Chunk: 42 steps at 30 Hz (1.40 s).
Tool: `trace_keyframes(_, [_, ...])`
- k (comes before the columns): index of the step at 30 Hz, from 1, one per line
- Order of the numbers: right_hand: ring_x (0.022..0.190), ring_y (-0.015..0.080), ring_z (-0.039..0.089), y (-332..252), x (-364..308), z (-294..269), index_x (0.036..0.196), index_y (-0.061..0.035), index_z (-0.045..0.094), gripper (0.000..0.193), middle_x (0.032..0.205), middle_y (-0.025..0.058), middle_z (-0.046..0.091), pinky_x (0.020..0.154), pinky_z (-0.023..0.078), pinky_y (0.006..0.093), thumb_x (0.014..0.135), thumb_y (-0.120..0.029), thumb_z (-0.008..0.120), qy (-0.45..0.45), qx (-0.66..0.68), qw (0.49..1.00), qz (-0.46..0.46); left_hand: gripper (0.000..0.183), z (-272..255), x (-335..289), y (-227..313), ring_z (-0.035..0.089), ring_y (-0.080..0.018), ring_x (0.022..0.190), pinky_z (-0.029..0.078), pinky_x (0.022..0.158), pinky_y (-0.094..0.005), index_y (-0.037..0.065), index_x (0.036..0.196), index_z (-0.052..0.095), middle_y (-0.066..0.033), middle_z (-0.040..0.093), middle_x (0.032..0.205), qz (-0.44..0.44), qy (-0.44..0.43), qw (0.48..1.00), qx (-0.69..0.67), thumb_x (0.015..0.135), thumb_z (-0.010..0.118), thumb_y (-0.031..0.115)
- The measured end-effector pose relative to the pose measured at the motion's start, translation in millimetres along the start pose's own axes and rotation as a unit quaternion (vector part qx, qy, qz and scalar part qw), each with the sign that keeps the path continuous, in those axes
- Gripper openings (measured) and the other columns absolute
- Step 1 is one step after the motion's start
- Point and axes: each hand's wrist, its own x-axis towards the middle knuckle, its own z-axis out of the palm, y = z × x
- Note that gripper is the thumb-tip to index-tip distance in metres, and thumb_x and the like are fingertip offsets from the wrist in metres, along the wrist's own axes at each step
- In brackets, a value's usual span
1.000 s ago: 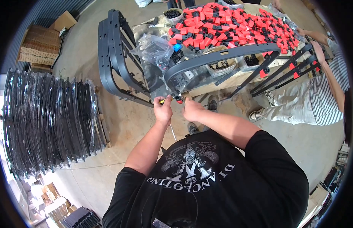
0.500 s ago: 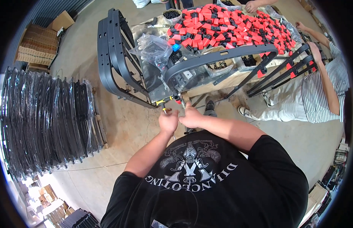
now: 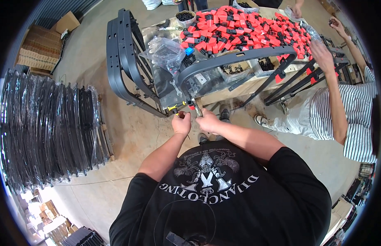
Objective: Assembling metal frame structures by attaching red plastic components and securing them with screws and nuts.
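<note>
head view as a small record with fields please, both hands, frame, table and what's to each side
left hand: holds a yellow-and-black tool
right hand: holds a silver metal tool
arched dark frame: lower left end close to both tools
table: pile of red and black parts, clear plastic bag, wrench
left side: more dark frames, plastic-wrapped black stack
right side: co-worker in striped shirt

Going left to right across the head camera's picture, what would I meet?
Plastic-wrapped stack of black parts, upright curved black frames, the wearer's left hand, right hand, co-worker's striped shirt.
</note>
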Motion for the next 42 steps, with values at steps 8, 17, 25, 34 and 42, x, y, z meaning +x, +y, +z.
trace_keyframes(8, [0.057,0.0174,0.055,60,-9,-55,0.103,-0.0015,0.048,0.012,0.075,0.0067,0.054,0.052,0.05,0.0343,0.095,-0.009,0.054,0.123,0.416,0.899,0.067,0.025,-14,11,33,0.054,-0.0092,0.068,0.043,0.059,-0.0259,0.005,0.094,0.061,0.0013,0.061,0.081,-0.135,-0.042,0.96,-0.24,0.081,0.081,0.015])
trace_keyframes(17, [0.057,0.0213,0.058,162,-114,-93,0.096,-0.0005,0.049,0.014,0.072,0.0087,0.055,0.051,0.05,0.0384,0.089,-0.01,0.057,0.193,0.321,0.915,0.148,0.036,-20,21,34,0.054,-0.0134,0.063,0.046,0.052,-0.0296,0.003,0.104,0.062,-0.0017,0.063,0.087,-0.218,-0.071,0.946,-0.229,0.08,0.083,0.019])
trace_keyframes(25, [0.055,0.0225,0.058,168,-143,-121,0.092,-0.0015,0.05,0.012,0.07,0.0093,0.055,0.053,0.051,0.0377,0.09,-0.011,0.057,0.223,0.353,0.895,0.156,0.029,-16,17,42,0.047,-0.0143,0.05,0.041,0.046,-0.0291,0.005,0.092,0.062,-0.0021,0.055,0.072,-0.233,-0.042,0.939,-0.249,0.079,0.085,0.017])
trace_keyframes(34, [0.062,0.0256,0.064,230,-129,-166,0.1,0.0026,0.058,0.03,0.073,0.0145,0.063,0.056,0.05,0.0401,0.082,-0.021,0.064,0.162,0.251,0.945,0.132,0.021,-17,27,40,0.044,-0.0109,0.048,0.04,0.049,-0.0298,0.016,0.078,0.056,0.0044,0.046,0.06,-0.295,-0.073,0.925,-0.227,0.087,0.075,0.017])
trace_keyframes(42, [0.102,0.0418,0.066,303,-171,-243,0.108,0.0059,0.06,0.044,0.101,0.029,0.068,0.091,0.05,0.0461,0.084,-0.031,0.059,0.161,0.053,0.972,0.162,0.031,-23,31,9,0.042,-0.013,0.046,0.034,0.044,-0.0313,0.017,0.076,0.052,0.0038,0.045,0.06,-0.316,0.156,0.909,-0.221,0.09,0.072,0.036])
